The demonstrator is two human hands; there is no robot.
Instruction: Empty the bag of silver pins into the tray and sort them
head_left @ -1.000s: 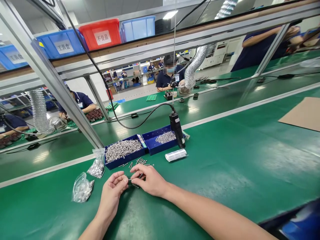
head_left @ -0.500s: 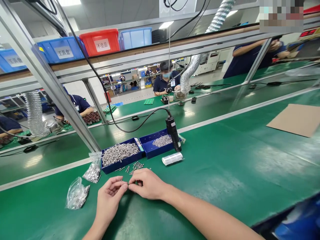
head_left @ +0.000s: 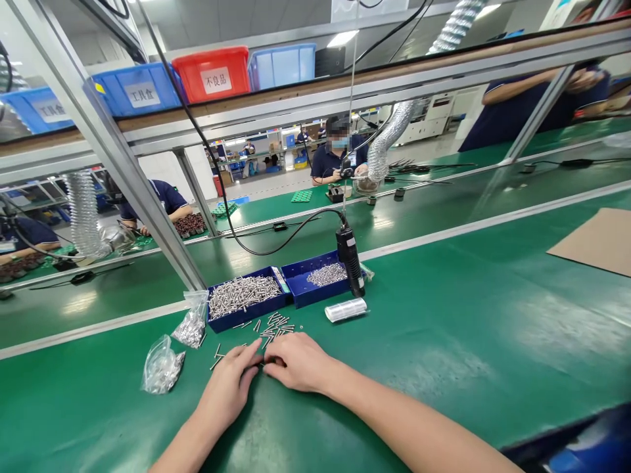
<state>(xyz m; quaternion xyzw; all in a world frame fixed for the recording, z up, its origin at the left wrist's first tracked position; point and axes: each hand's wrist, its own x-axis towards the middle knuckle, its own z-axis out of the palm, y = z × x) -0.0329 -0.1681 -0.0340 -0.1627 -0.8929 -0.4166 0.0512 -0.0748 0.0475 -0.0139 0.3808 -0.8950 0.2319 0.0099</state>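
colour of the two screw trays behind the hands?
Dark blue, both trays, clearest in the head view.

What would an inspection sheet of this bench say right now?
Surface: green belt, bare to the right.
Job's things: loose screws by the fingertips; two blue trays of screws behind.
Clutter: two bags, clear roll, cardboard.
Grippers: left hand and right hand lie palm down, fingertips meeting; grip cannot be told.
Cables: black cord runs to the hanging driver.
Surroundings: bins on the shelf; people at other benches.
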